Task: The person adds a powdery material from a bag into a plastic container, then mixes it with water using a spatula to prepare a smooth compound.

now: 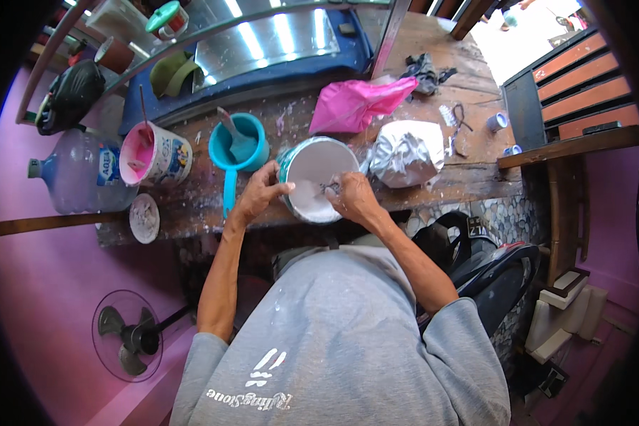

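Note:
A teal bucket with white paint inside stands at the near edge of a worn wooden counter. My left hand grips its left rim. My right hand is over the bucket's right side and holds a small metal tool in the white paint. Left of the bucket is a teal dipper with a brush standing in it. Further left stands a bucket of pink paint with a stick in it.
A pink plastic bag and a crumpled silver bag lie behind and right of the bucket. A large water bottle and a lid sit at left. A fan stands on the floor; a scooter is at right.

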`<move>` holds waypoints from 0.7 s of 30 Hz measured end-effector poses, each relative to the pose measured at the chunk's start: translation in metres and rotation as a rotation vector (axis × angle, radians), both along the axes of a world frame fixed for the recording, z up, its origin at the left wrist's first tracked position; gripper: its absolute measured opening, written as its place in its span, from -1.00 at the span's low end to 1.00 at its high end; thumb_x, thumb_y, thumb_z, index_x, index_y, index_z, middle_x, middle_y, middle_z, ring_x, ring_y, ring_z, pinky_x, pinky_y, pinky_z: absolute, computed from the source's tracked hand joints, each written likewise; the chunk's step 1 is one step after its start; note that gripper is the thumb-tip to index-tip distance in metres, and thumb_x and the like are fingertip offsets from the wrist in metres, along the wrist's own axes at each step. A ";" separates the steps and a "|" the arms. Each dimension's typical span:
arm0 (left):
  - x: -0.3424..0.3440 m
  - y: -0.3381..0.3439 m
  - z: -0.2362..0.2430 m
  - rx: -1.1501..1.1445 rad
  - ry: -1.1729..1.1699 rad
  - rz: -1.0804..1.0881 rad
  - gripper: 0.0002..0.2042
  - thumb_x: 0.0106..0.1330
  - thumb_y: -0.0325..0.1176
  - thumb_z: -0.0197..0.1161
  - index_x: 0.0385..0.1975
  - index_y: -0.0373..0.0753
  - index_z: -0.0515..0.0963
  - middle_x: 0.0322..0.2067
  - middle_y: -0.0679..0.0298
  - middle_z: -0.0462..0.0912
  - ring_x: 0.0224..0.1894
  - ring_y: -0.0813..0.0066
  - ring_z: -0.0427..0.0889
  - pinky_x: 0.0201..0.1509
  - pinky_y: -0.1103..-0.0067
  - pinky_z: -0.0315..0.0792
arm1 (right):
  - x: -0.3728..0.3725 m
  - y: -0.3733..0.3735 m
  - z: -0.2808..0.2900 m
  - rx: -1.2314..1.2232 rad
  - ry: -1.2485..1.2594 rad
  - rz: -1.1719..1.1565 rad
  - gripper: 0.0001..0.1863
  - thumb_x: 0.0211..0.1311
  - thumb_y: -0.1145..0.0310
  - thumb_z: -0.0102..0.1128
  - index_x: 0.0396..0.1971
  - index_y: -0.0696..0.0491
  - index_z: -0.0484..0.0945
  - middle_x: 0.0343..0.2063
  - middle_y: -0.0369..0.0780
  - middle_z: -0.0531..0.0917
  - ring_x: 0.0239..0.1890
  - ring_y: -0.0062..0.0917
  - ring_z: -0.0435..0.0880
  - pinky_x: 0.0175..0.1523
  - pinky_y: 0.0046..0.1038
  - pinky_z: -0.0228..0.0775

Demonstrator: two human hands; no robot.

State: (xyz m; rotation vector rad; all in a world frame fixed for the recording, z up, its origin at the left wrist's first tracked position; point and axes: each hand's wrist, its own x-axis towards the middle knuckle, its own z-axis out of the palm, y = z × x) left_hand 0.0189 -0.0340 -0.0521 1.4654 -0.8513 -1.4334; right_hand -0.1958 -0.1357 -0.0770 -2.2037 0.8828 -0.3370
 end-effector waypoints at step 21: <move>-0.004 0.023 -0.072 -0.048 0.478 0.337 -0.81 0.12 -0.44 0.23 -0.33 -0.12 0.35 -0.38 0.37 0.49 -0.33 0.55 0.56 -0.23 0.45 0.56 | 0.023 -0.009 0.020 -0.141 0.275 0.026 -0.80 -0.03 0.39 0.10 -0.51 0.25 0.53 -0.46 0.13 0.59 -0.36 -0.01 0.62 -0.21 -0.09 0.47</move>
